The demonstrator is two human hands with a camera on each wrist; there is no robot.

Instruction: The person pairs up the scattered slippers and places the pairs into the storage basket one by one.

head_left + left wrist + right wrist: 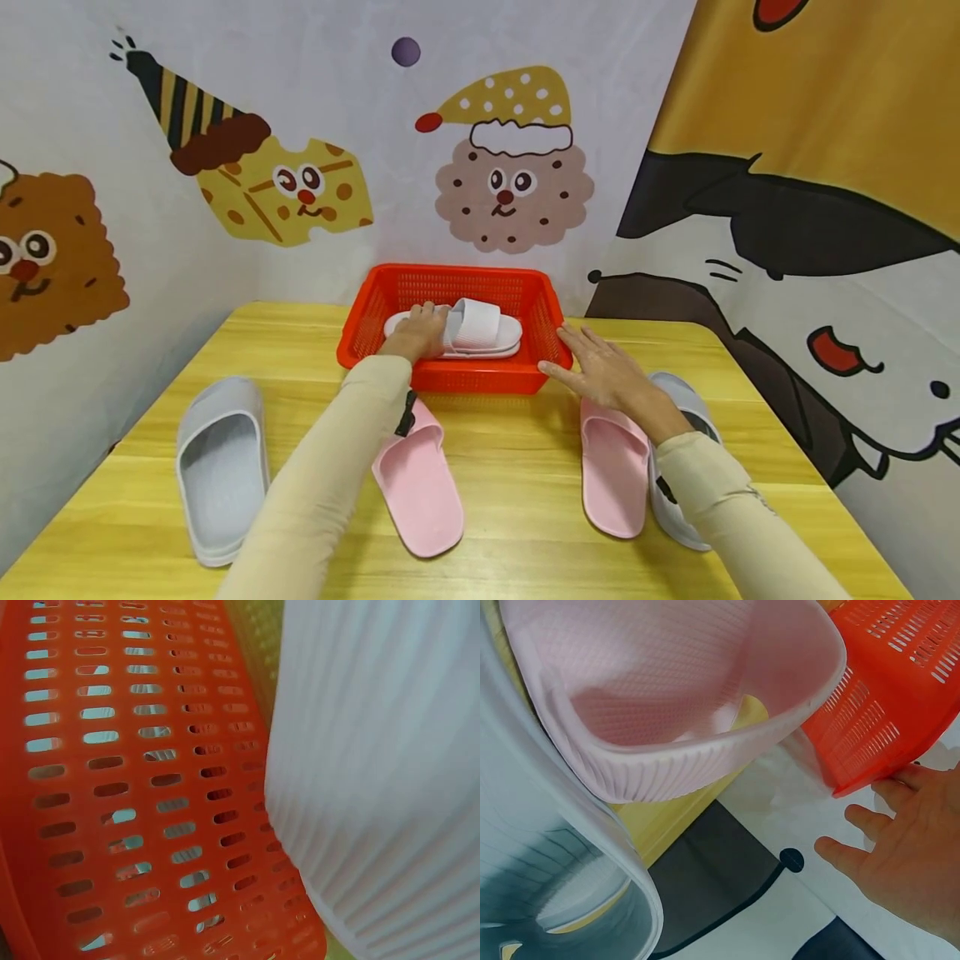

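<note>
My left hand reaches into the red basket and grips a white slipper at its left part; the fingertips are partly hidden. The slipper lies lengthwise across the basket, its wide strap right of my hand. My right hand has its fingers extended at the basket's right front corner; in the right wrist view the fingertips are right at the red rim. Below my left wrist lies a pink slipper. Another pink slipper lies under my right hand, beside a grey slipper partly hidden by my forearm.
A second grey slipper lies at the left of the yellow wood-grain table. Walls with cartoon prints enclose the back and sides, close behind the basket. A pale ribbed surface fills the left wrist view's right side.
</note>
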